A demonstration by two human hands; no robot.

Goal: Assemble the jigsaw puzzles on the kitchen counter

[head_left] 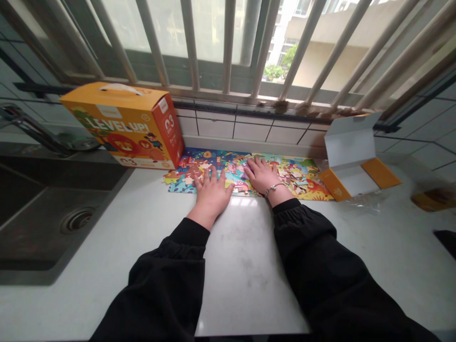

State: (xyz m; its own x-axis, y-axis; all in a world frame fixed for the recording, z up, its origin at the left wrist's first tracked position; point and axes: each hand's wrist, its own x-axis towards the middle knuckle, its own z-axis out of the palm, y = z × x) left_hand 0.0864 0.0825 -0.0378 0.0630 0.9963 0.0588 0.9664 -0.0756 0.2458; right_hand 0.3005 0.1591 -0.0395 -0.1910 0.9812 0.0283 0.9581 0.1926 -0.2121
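Observation:
A colourful jigsaw puzzle (pixel 221 156) lies along the back of the counter, blue and dark on its left, yellow and green on its right. My left hand (pixel 213 192) rests on its left part, palm down with the fingers spread. Over the middle, my right hand (pixel 262 178) is laid with its fingers apart, a bracelet at the wrist. Loose puzzle pieces (pixel 294 179) are heaped on the right part, beside my right hand. What lies under both palms is hidden.
An orange "LEVEL UP!" box (pixel 124 128) stands at the puzzle's left end, near a sink (pixel 89 199) with a tap (pixel 32 128). To the right is an opened small orange box (pixel 351 161) with clear plastic wrap (pixel 368 202). A barred window and tiled wall rise behind.

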